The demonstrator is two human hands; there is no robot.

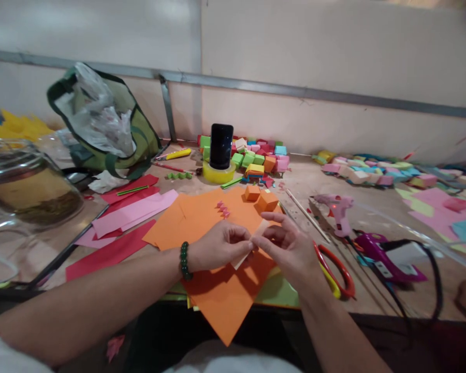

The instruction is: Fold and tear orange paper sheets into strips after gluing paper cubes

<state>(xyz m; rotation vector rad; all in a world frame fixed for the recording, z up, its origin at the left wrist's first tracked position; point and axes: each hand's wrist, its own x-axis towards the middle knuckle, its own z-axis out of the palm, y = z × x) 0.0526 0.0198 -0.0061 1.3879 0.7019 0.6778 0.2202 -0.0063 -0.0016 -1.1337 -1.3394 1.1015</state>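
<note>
My left hand [227,243], with a green bead bracelet [184,260] at the wrist, pinches a narrow strip of pale paper [241,259]. From the other side my right hand [285,241] grips the same strip between thumb and fingers, and the fingertips of both hands almost meet. The strip slants over a large orange paper sheet [227,308] whose corner hangs past the table edge. Two small orange paper cubes [268,199] lie just beyond my right hand. Some folded pink paper bits [222,210] rest on the orange sheet.
A phone [221,146] stands in a yellow tape roll [218,173] before piled paper cubes [252,159]. At right are a pink glue gun [338,210], red-handled scissors [341,272] and a purple tool [390,259] with a cord. Left are red and pink sheets [108,251], a glass jar [27,186] and a green bag [140,124].
</note>
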